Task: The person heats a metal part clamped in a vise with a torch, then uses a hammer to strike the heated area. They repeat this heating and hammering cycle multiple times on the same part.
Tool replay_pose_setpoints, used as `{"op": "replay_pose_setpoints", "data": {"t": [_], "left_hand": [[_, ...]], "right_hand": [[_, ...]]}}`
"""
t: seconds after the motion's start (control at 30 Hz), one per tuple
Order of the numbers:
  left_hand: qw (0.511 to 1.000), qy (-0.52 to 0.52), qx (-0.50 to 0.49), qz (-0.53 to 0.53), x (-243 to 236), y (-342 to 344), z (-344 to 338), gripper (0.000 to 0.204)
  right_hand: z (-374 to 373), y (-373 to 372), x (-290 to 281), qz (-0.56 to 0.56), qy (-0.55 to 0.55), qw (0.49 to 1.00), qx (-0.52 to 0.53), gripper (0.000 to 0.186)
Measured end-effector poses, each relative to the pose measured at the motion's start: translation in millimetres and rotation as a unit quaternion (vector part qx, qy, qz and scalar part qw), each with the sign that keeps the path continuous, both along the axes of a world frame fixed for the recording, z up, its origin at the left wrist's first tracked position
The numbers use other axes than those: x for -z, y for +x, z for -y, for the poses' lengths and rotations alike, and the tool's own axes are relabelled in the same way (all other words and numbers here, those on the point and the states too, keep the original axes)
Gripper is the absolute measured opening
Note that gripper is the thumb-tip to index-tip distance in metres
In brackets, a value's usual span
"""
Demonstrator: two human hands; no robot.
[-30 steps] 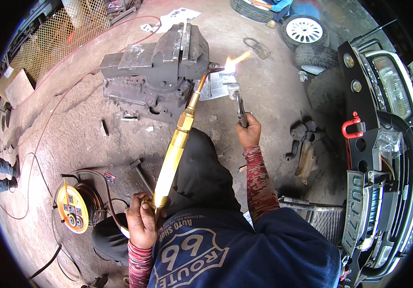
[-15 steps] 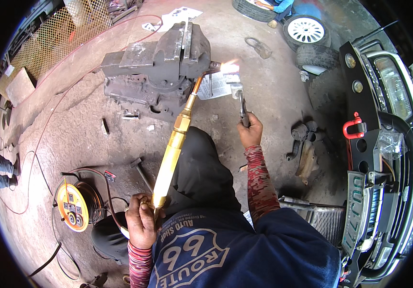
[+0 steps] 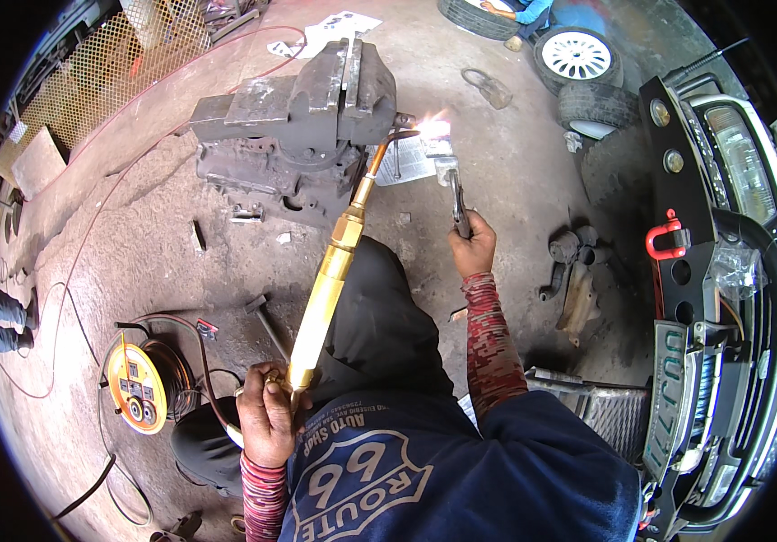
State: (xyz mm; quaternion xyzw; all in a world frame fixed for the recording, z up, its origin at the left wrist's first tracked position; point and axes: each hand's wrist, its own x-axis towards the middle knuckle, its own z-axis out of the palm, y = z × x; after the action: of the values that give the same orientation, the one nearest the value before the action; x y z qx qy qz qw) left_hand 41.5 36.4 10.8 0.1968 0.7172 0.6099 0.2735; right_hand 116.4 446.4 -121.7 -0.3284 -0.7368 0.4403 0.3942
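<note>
Left hand [image 3: 266, 420]: fingers clasp brass torch [image 3: 321, 307], extending toward one o'clock. Right hand [image 3: 472, 246]: fingers clasp metal tool [image 3: 459, 208], extending toward eleven-thirty.

The concrete floor [image 3: 524, 163], grey-brown and stained darker in patches (rough and cracked toward the left), carries a hammer [image 3: 272, 331], a cable reel [image 3: 128, 370] with a yellow-orange face, a looped metal piece [image 3: 494, 93], a cluster of metal parts [image 3: 576, 298], and, farther off, a white-rimmed tyre [image 3: 598, 102].
</note>
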Motion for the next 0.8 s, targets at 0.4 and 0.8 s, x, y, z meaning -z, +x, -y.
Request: {"op": "replay_pose_setpoints", "data": {"t": [0.4, 0.8], "left_hand": [[1.0, -0.006, 0.008, -0.02, -1.3, -0.5, -1.7, 0.04], [1.0, -0.014, 0.024, -0.005, -6.0, -1.3, -4.2, 0.047]], "right_hand": [[-2.2, 2.7, 0.7, 0.005, 0.007, 1.0, -0.001, 0.024], [-2.7, 1.6, 0.8, 0.01, 0.026, 1.0, -0.002, 0.022]]}}
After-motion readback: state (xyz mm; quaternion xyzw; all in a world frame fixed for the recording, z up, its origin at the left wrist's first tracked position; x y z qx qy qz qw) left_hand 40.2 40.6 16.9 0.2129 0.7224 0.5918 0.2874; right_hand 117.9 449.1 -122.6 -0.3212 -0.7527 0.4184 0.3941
